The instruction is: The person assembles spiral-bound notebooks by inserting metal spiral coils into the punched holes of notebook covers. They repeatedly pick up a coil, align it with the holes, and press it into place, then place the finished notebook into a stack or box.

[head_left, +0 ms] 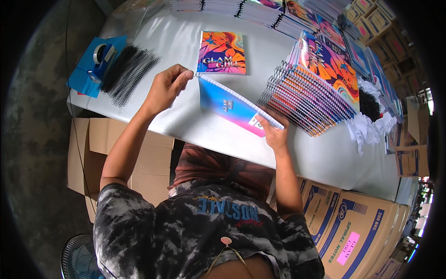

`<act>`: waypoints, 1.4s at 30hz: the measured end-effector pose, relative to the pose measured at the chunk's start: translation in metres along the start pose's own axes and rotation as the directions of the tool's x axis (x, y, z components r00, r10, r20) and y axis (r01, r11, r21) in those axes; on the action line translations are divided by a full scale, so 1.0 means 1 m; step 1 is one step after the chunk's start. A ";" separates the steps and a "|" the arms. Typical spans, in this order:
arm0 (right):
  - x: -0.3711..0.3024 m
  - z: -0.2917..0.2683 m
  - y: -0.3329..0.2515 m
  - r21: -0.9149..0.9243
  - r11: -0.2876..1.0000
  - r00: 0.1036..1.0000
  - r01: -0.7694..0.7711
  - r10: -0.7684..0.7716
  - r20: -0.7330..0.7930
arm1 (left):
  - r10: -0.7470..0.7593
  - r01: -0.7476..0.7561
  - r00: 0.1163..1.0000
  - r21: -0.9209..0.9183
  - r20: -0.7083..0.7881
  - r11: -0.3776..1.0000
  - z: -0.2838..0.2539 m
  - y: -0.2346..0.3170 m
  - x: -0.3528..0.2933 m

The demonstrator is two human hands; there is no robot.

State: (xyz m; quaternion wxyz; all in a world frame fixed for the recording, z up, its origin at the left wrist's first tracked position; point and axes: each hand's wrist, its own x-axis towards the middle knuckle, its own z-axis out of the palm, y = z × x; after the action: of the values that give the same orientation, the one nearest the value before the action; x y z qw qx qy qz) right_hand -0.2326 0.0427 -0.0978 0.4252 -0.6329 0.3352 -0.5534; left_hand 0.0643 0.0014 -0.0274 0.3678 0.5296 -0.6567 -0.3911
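Observation:
A notebook point(225, 104) with a blue-to-pink cover is held tilted above the table's near edge, its row of punched holes along the upper edge. My right hand point(275, 132) grips its right end, thumb on the cover. At its upper left corner my left hand point(169, 88) is closed, thumb against the fingers, on the end of a thin wire coil; most of that coil is hidden. Just beyond lies another notebook point(223, 52) with a colourful illustrated cover. Loose black spiral coils point(127, 74) lie in a heap left of my left hand.
A blue tape dispenser point(100, 65) sits on a blue sheet point(76, 76) at the left. Coil-bound notebooks point(309, 95) are stacked at the right, beside crumpled white paper point(367, 130). More notebook piles point(260, 16) line the table's far side. Cardboard boxes point(355, 232) stand below right.

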 end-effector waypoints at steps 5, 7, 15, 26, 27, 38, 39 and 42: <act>-0.002 -0.009 0.000 -0.004 0.998 0.997 -0.067 0.067 0.040 | 0.174 -0.130 0.966 -0.222 0.193 0.966 -0.016 0.016 0.008; 0.002 -0.004 -0.011 0.062 0.996 0.997 -0.071 0.070 0.013 | 0.237 -0.263 0.938 0.074 0.253 0.962 -0.022 0.024 0.010; -0.001 0.000 -0.016 -0.186 0.973 0.988 0.136 -0.119 0.099 | 0.421 -0.545 0.832 0.673 0.361 0.500 -0.014 0.060 0.011; -0.018 0.020 -0.015 -0.285 0.927 0.969 0.245 -0.241 0.048 | 0.631 -0.525 0.715 0.827 0.302 0.199 0.051 -0.087 -0.052; -0.020 0.020 -0.014 -0.257 0.917 0.951 0.306 -0.308 0.035 | 0.530 -0.542 0.712 0.840 0.461 -0.002 0.053 -0.097 -0.062; -0.026 0.033 -0.022 -0.326 0.819 0.880 0.472 -0.459 0.123 | 0.867 -0.576 0.455 0.810 0.202 0.113 0.050 -0.061 -0.041; -0.023 0.036 -0.025 -0.293 0.839 0.889 0.459 -0.437 0.139 | 0.838 -0.569 0.517 0.802 0.173 0.185 0.052 -0.066 -0.049; -0.022 0.041 -0.019 -0.317 0.827 0.885 0.464 -0.448 0.127 | 0.777 -0.537 0.626 0.760 0.068 0.366 0.063 -0.078 -0.042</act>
State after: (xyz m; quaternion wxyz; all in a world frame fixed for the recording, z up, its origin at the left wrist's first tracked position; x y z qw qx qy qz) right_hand -0.1964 0.0772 -0.0910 0.1733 -0.7710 0.2541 -0.5577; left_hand 0.0472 0.0401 -0.1275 0.3501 0.3685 -0.8444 0.1694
